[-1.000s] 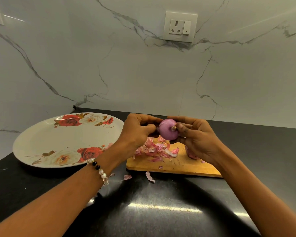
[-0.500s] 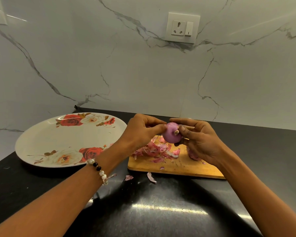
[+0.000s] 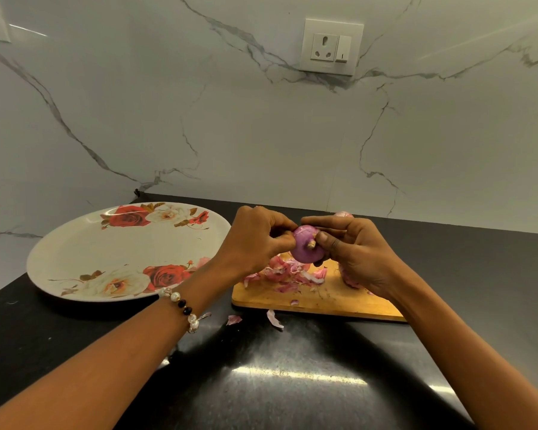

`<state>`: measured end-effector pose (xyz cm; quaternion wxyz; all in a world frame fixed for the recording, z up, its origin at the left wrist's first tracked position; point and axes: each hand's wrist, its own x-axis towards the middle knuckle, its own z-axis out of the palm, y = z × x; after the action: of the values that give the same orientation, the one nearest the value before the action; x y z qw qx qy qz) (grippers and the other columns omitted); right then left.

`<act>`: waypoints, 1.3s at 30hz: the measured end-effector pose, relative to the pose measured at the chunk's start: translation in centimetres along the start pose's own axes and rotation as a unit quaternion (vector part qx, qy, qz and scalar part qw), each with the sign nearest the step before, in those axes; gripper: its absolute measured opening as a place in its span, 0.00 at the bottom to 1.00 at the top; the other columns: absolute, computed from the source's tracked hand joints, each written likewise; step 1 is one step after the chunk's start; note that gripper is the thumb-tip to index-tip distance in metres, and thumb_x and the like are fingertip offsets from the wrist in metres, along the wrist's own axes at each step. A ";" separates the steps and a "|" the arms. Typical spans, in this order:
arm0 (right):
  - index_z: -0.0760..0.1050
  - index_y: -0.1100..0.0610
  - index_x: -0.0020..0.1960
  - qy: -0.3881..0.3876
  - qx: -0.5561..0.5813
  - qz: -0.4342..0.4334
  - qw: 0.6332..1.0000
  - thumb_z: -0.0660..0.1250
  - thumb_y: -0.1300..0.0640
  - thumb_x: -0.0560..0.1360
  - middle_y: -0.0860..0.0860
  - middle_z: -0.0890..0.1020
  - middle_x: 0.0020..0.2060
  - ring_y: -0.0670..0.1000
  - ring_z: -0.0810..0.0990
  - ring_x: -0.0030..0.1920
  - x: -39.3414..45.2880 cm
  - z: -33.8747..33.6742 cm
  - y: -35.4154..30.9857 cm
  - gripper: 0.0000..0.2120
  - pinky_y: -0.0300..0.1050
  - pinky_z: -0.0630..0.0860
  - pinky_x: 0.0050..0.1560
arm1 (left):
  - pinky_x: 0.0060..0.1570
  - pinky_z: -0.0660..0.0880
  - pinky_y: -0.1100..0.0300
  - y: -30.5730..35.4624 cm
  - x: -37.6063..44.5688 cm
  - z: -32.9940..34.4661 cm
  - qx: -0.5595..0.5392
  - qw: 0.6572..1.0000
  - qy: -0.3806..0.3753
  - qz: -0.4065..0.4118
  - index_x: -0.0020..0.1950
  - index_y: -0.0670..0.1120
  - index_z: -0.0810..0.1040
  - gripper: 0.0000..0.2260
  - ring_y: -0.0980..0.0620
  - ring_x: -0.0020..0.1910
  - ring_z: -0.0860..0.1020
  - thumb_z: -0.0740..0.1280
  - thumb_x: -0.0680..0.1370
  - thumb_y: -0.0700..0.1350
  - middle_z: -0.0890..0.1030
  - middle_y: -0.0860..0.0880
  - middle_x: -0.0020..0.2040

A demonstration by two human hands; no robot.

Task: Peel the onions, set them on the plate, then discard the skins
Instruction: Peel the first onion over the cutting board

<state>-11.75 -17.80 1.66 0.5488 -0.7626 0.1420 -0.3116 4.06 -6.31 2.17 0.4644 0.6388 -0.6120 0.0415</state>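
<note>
A purple onion (image 3: 305, 249) is held between both hands above the wooden cutting board (image 3: 320, 301), its root end facing me. My right hand (image 3: 357, 256) grips it from the right, thumb beside the root. My left hand (image 3: 258, 240) pinches at its left side with thumb and fingertips. A heap of pink onion skins (image 3: 288, 274) lies on the board below. Left of the board stands a large white plate with red roses (image 3: 75, 243), holding no onions. Another onion (image 3: 343, 214) peeks out behind my right hand.
Loose skin scraps (image 3: 274, 318) lie on the black counter (image 3: 261, 383) in front of the board. A pinkish onion piece (image 3: 350, 282) sits on the board under my right hand. The marble wall with a socket (image 3: 331, 46) rises behind.
Both hands stay on the onion over the board. The left fingertips have closed tighter on the onion's left side, and the onion has turned slightly.
</note>
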 end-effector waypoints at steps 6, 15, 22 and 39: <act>0.78 0.57 0.59 0.000 0.010 -0.022 1.000 0.66 0.60 0.72 0.53 0.84 0.54 0.52 0.82 0.57 0.0 0.3 -0.2 0.16 0.44 0.81 0.53 | 0.42 0.71 0.80 0.1 -0.1 0.3 0.004 0.999 0.046 0.009 0.55 0.40 0.83 0.10 0.57 0.42 0.78 0.72 0.74 0.40 0.85 0.44 0.49; 0.78 0.56 0.59 0.004 0.041 -0.032 0.999 0.67 0.61 0.71 0.54 0.84 0.54 0.54 0.82 0.58 0.0 0.5 -0.2 0.16 0.48 0.81 0.55 | 0.42 0.79 0.69 -0.1 0.2 0.4 -0.069 0.990 0.092 -0.083 0.49 0.43 0.85 0.06 0.56 0.39 0.81 0.71 0.74 0.38 0.84 0.47 0.43; 0.81 0.59 0.57 0.002 0.182 -0.013 0.983 0.66 0.64 0.71 0.58 0.84 0.53 0.59 0.82 0.56 -0.1 0.5 -0.7 0.16 0.51 0.82 0.51 | 0.45 0.82 0.56 -0.8 0.3 0.6 -0.179 0.960 0.083 -0.198 0.50 0.42 0.83 0.06 0.51 0.41 0.84 0.68 0.76 0.36 0.84 0.45 0.45; 0.76 0.66 0.61 0.055 0.296 0.062 0.952 0.59 0.65 0.75 0.62 0.80 0.61 0.60 0.81 0.58 0.0 0.2 -1.0 0.17 0.53 0.83 0.50 | 0.40 0.82 0.59 0.7 0.2 0.0 -0.253 0.957 -0.032 -0.137 0.55 0.40 0.82 0.12 0.50 0.38 0.84 0.70 0.72 0.42 0.84 0.48 0.42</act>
<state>-11.76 -17.32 2.56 0.7591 -0.5376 0.1205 -0.3467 3.54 -6.34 2.62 0.5921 0.5791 -0.5241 -0.1988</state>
